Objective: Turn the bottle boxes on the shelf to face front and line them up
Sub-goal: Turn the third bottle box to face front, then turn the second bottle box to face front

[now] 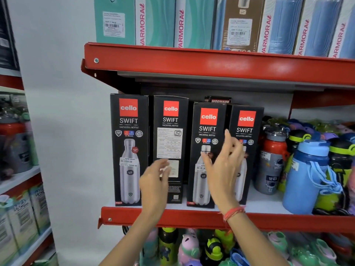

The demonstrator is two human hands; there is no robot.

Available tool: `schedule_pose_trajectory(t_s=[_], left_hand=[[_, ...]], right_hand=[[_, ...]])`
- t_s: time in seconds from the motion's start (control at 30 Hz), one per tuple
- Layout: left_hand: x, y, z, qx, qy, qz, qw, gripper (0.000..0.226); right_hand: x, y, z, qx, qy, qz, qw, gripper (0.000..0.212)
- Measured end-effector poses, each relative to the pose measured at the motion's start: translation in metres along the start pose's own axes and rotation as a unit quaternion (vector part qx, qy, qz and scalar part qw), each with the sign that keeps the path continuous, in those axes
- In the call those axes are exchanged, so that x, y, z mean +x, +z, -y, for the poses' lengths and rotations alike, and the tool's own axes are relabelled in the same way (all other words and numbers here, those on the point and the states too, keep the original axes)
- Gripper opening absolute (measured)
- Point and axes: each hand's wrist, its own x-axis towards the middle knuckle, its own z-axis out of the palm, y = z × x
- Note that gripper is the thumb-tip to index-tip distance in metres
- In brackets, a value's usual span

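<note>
Several tall black bottle boxes stand in a row on the middle shelf (269, 207). The leftmost box (129, 150) shows its bottle picture to the front. The second box (170, 135) shows its text panel instead. The third box (206, 131) and the fourth box (247, 127) show their picture sides and stand slightly lower in view. My left hand (153, 183) hovers open in front of the second box's lower half. My right hand (224, 169), fingers spread, is raised in front of the third and fourth boxes and hides part of them. Neither hand grips a box.
Loose drink bottles, among them a blue bottle (305, 177) and a red-and-grey bottle (270, 162), crowd the shelf to the right of the boxes. Taller boxes (159, 22) fill the upper shelf (211, 62). Small colourful bottles (192, 246) sit below. A white wall lies left.
</note>
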Motion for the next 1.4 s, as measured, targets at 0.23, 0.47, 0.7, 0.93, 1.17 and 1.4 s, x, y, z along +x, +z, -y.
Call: schedule_pose_trajectory(t_s=[0.23,0.47,0.7,0.93,1.17,1.4], left_hand=[[0.004,-0.038,0.027,-0.012,-0.002,-0.034,0.999,0.027],[0.009,-0.051,0.043,-0.017,-0.004,-0.024,1.0,0.026],[0.011,-0.055,0.053,0.017,0.024,-0.018,0.999,0.027],[0.012,-0.057,0.053,-0.013,0.01,-0.003,1.0,0.028],[0.019,-0.062,0.03,-0.094,-0.003,0.085,0.992,0.044],[0.033,-0.077,0.001,-0.172,-0.034,0.23,0.957,0.086]], right_hand=[[-0.041,0.043,0.066,0.014,-0.04,0.088,0.995,0.066],[-0.048,0.071,0.1,-0.055,0.062,0.091,0.992,0.106],[-0.046,0.079,0.103,-0.038,0.096,0.113,0.988,0.111],[-0.058,0.053,0.097,0.01,0.069,0.112,0.991,0.108],[-0.052,0.01,0.091,0.07,0.015,0.113,0.991,0.115],[-0.024,-0.037,0.063,0.228,0.037,0.21,0.95,0.117]])
